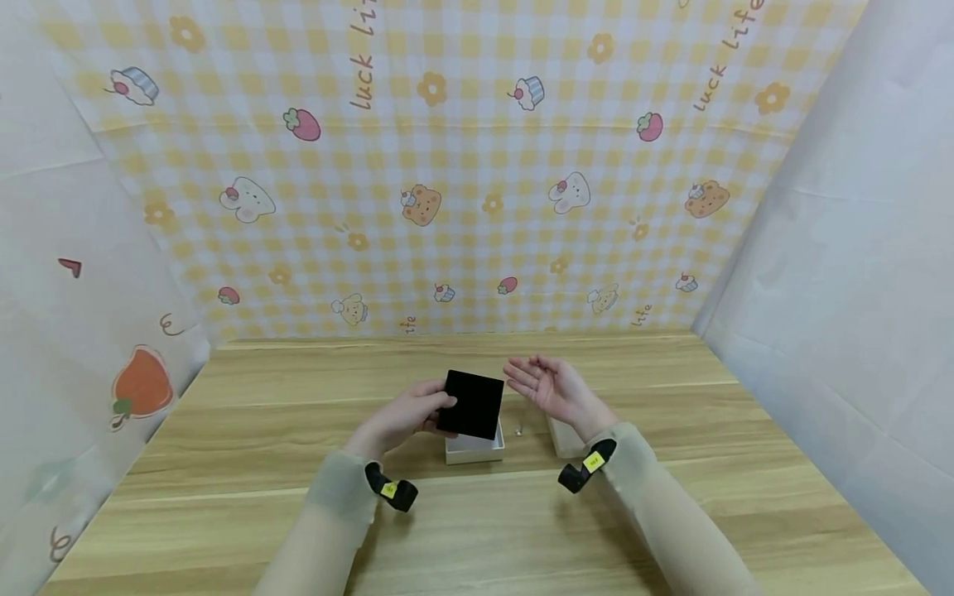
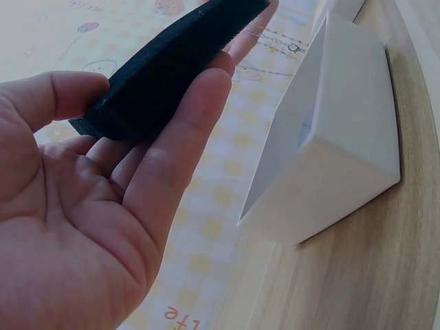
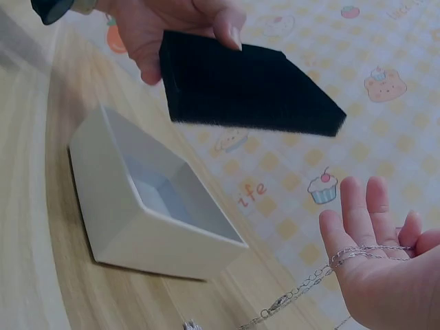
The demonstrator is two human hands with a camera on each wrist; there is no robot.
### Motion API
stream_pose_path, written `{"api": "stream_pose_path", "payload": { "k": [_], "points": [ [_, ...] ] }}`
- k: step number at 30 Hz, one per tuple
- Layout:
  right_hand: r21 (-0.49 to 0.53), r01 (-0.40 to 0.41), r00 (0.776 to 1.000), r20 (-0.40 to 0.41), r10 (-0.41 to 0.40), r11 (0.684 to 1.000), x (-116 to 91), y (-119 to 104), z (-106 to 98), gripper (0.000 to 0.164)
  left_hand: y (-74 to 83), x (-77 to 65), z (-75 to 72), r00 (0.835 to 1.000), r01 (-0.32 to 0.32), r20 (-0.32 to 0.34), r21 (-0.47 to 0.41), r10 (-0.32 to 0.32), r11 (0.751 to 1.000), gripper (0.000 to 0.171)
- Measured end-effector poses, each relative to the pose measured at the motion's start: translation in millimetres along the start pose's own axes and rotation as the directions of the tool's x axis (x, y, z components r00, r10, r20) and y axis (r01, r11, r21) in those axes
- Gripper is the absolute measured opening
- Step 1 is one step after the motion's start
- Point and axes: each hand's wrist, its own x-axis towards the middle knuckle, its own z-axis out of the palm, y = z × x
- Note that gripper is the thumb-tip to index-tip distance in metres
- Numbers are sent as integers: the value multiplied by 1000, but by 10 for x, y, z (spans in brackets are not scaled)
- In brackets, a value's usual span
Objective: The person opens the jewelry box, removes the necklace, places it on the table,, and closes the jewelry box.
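Observation:
My left hand (image 1: 406, 414) grips a square black foam pad (image 1: 471, 406) by its edge, thumb on its upper face. The pad is tilted above an open white box (image 1: 474, 451); in the right wrist view, the box's inside (image 3: 161, 189) shows. My right hand (image 1: 555, 391) is turned palm up beside the pad, several fingers extended. A thin silver necklace (image 3: 299, 292) runs across those fingers to the thumb, which bends over the chain. Its clasp hangs below the hand, and the small pendant (image 1: 519, 430) shows between the box and the right wrist.
A pale box lid (image 1: 565, 439) lies on the wooden table (image 1: 477, 530), partly hidden under my right wrist. Behind the table hangs a yellow checked cloth (image 1: 462, 165). White cloth (image 1: 835, 248) walls the sides.

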Motion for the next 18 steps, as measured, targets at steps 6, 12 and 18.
{"api": "stream_pose_path", "payload": {
  "k": [6,12,18],
  "points": [
    [-2,-3,999,-33,3,1000,46,-26,-50,30,5,-9,-7,1000,9,-7,6,-9,1000,39],
    [0,-6,998,-67,6,1000,92,-30,-97,29,4,-6,-14,1000,-6,-8,14,6,1000,40],
    [30,-5,994,-113,9,1000,133,-44,-141,28,10,-17,-14,1000,-14,-6,8,14,1000,41]
  ]
}}
